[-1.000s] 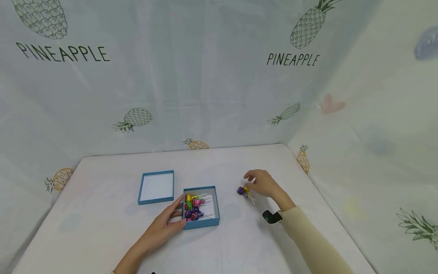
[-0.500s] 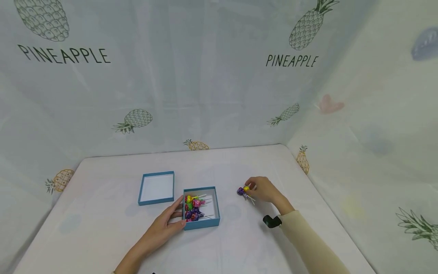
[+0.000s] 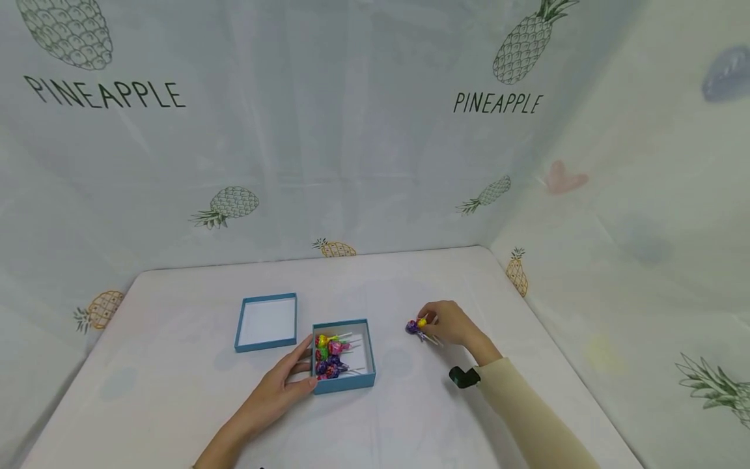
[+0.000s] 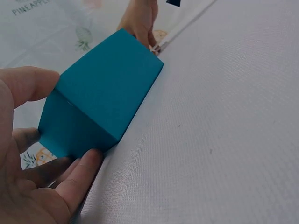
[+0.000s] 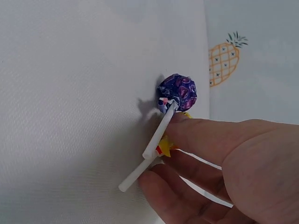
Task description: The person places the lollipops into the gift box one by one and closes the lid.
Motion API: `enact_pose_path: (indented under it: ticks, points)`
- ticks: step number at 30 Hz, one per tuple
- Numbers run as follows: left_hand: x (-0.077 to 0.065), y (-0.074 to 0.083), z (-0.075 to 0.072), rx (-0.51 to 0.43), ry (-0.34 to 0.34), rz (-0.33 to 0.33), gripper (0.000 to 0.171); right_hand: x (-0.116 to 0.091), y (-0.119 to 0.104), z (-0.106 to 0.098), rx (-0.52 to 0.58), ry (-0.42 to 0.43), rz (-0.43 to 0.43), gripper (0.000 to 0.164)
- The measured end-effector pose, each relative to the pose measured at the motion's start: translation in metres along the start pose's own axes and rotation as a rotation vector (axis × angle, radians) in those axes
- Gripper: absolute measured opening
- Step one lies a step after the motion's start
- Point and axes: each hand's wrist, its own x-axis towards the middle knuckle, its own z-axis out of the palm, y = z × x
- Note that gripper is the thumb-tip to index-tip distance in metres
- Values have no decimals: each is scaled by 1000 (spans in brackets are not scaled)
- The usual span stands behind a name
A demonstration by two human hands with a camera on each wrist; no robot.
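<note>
A shallow blue box (image 3: 344, 384) stands on the table with several wrapped lollipops (image 3: 333, 357) inside, white sticks pointing right. My left hand (image 3: 280, 384) holds its left side, thumb at the near left corner and fingers along the left wall; the left wrist view shows the teal box (image 4: 107, 84) from outside. Right of the box, my right hand (image 3: 450, 324) pinches a yellow-wrapped lollipop (image 5: 165, 145), its head mostly hidden by the thumb. A purple-wrapped lollipop (image 5: 180, 92) lies against it, its white stick crossing in front of the yellow one.
The matching blue lid (image 3: 268, 346) lies inside up, behind and left of the box. White cloth covers the table (image 3: 176, 391). A pineapple-printed curtain (image 3: 351, 130) rises along the back and right edges.
My right hand has come down onto the yellow lollipop and now pinches it; its stick has swung slightly to the right. The left hand and the box have stayed in place.
</note>
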Motion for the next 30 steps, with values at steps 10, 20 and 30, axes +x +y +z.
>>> enact_pose_path:
  ticks: [10, 20, 30]
  points:
    - [0, -1, 0, -26, -7, 4, 82, 0, -3, -7, -44, 46, -46, 17]
    - [0, -2, 0, -17, 1, -1, 82, -1, -46, -26, -71, 57, -151, 21]
    - [0, -3, -2, -15, -11, 2, 81, 1, -94, -26, -72, 29, -253, 26]
